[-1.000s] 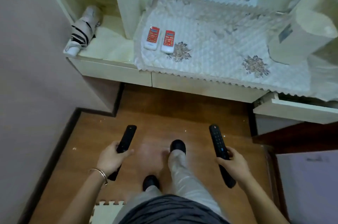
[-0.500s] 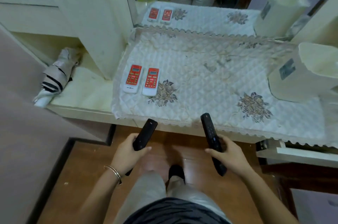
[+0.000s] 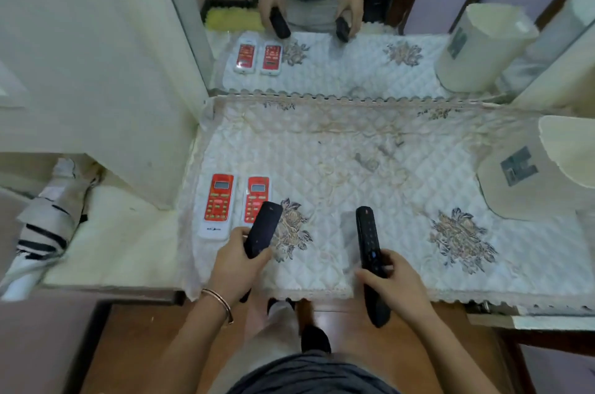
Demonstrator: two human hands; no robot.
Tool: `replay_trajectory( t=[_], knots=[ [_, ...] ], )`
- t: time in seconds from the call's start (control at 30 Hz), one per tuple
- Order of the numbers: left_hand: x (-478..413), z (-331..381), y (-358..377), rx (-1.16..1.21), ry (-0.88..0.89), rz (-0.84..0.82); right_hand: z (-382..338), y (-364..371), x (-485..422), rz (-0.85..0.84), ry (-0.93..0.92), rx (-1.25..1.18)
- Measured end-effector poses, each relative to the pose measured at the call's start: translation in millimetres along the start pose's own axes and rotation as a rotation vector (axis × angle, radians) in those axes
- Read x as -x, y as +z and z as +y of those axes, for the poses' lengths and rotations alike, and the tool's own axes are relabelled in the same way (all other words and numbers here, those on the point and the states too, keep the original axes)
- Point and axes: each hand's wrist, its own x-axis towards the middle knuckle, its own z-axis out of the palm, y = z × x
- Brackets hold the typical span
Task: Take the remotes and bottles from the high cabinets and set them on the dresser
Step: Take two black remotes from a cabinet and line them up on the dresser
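Observation:
My left hand (image 3: 235,260) grips a black remote (image 3: 262,229) that points over the front of the dresser top, covered by a white quilted cloth (image 3: 370,168). Its tip overlaps the lower edge of one of two red-and-white remotes (image 3: 217,205) (image 3: 256,198) lying side by side at the cloth's left end. My right hand (image 3: 394,287) holds a second, longer black remote (image 3: 368,252) above the cloth's front middle. No bottles are visible.
A white paper-towel roll (image 3: 534,171) lies at the right end of the dresser. A mirror (image 3: 338,39) stands behind it. A folded striped umbrella (image 3: 42,229) rests on the lower shelf at left, beside a white cabinet side (image 3: 96,71). Wooden floor lies below.
I have stepped closer to the dresser. Both hands have risen and moved forward, bringing the two black remotes from over the floor to over the cloth's front edge.

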Motion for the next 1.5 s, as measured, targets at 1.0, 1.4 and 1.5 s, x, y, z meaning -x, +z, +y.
replay_trajectory(
  t=[1.0,1.4,1.5],
  knots=[
    [-99.4,64.2,40.4,-0.816,0.075,-0.074,-76.4,42.6,-115.1,-0.004,-0.102,0.382],
    [-97.2,57.7,40.8,-0.735,0.123,-0.030,-77.9,42.9,-115.6,-0.032,-0.114,0.378],
    [-96.2,54.6,41.1,-0.737,0.130,-0.033,-77.7,43.9,-113.1,-0.033,-0.119,0.388]
  ],
)
